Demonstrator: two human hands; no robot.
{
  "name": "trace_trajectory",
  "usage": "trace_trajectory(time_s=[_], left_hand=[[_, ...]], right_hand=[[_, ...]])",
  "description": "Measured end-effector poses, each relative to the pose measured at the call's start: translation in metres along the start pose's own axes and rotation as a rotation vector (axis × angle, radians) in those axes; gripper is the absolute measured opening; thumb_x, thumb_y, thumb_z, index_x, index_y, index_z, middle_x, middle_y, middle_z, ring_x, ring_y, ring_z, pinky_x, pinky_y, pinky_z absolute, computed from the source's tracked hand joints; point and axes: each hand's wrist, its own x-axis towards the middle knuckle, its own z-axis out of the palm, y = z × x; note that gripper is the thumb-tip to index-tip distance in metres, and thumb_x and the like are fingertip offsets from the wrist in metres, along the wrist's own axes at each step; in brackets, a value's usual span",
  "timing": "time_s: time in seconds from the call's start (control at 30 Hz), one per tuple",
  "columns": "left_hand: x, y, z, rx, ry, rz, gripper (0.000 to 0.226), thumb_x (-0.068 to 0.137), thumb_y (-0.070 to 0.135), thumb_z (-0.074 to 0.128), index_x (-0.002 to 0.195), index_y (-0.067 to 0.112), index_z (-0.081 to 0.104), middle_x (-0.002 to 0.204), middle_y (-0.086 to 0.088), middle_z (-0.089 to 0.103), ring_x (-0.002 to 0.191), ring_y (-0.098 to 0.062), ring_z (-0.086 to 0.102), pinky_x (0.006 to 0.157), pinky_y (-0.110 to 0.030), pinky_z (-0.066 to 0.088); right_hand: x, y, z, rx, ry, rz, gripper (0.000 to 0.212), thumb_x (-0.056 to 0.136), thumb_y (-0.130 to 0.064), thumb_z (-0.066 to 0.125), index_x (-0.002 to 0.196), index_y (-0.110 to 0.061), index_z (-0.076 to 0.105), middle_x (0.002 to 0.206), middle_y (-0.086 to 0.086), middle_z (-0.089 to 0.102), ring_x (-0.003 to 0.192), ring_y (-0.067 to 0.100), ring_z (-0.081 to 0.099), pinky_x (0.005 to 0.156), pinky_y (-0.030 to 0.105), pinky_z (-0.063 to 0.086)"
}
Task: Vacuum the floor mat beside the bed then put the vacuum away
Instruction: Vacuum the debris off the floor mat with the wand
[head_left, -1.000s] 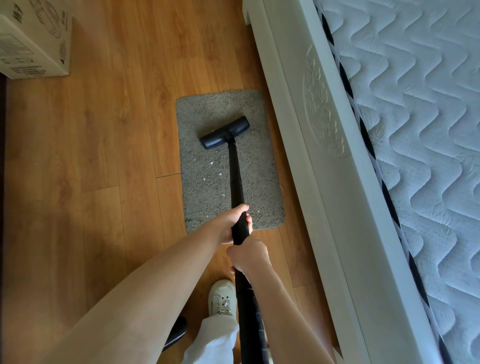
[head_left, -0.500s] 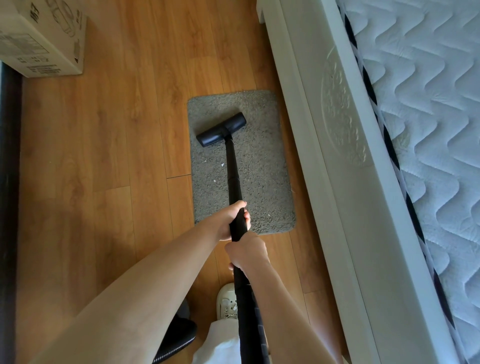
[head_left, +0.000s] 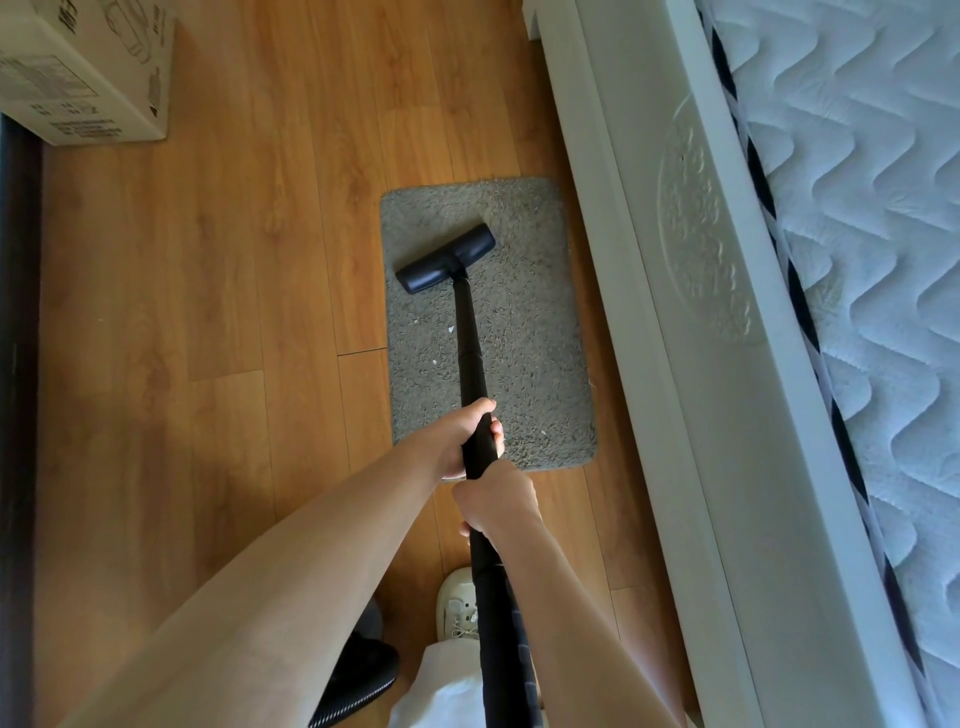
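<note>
- Wood-plank floor (head_left: 218, 312) with a grey shag floor mat (head_left: 524, 322) lying just beside the white bed frame (head_left: 691, 415).
- Black vacuum wand (head_left: 470, 338), its head (head_left: 445, 258) on the mat.
- Left hand (head_left: 457, 441) and right hand (head_left: 496, 501), fingers curled round the wand.
- Cardboard box (head_left: 88, 73) well apart from the mat.

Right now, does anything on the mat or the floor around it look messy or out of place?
A few small white crumbs lie on the grey mat, just left of the black wand and behind the vacuum head, so that patch is not yet clean. Another speck sits near the mat's near edge. Nothing else stands out.
</note>
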Motion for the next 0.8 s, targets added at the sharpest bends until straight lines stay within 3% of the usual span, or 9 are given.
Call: trace_trajectory(time_s=[0.4,0.57,0.67,0.8], left_hand=[[-0.015,-0.006,0.001,-0.008,0.008,0.005,0.024,0.096,0.021,0.053,0.08,0.01,0.04,0.063,-0.002,0.043,0.037,-0.009,0.044,0.036,-0.013,0.041],[-0.02,-0.024,-0.004,-0.02,0.019,-0.003,0.023,0.096,0.02,0.053,0.08,0.01,0.04,0.064,-0.002,0.043,0.045,-0.009,0.041,0.036,-0.013,0.041],[-0.022,-0.038,-0.006,-0.003,0.034,-0.005,0.022,0.096,0.019,0.053,0.081,0.009,0.041,0.063,-0.003,0.043,0.039,-0.01,0.043,0.035,-0.013,0.04],[-0.024,-0.055,-0.007,0.015,0.061,0.016,0.019,0.094,0.018,0.056,0.084,0.008,0.043,0.06,-0.004,0.045,0.036,-0.011,0.044,0.036,-0.016,0.041]], right_hand=[[-0.014,0.002,0.0,-0.023,0.007,0.003,0.022,0.082,0.0,0.055,0.102,-0.004,0.049,0.103,0.017,0.068,0.095,0.031,0.07,0.08,0.038,0.058],[-0.025,0.016,0.006,-0.063,0.002,0.008,0.026,0.081,0.0,0.052,0.107,-0.002,0.049,0.103,0.017,0.069,0.093,0.03,0.07,0.073,0.034,0.056],[-0.034,0.026,0.005,-0.084,-0.024,0.009,0.013,0.083,-0.002,0.048,0.096,-0.004,0.045,0.092,0.014,0.071,0.081,0.028,0.068,0.068,0.03,0.053],[-0.045,0.044,0.005,-0.044,-0.021,0.011,0.016,0.085,-0.005,0.045,0.101,-0.004,0.045,0.06,0.005,0.057,0.051,0.016,0.055,0.053,0.024,0.047]])
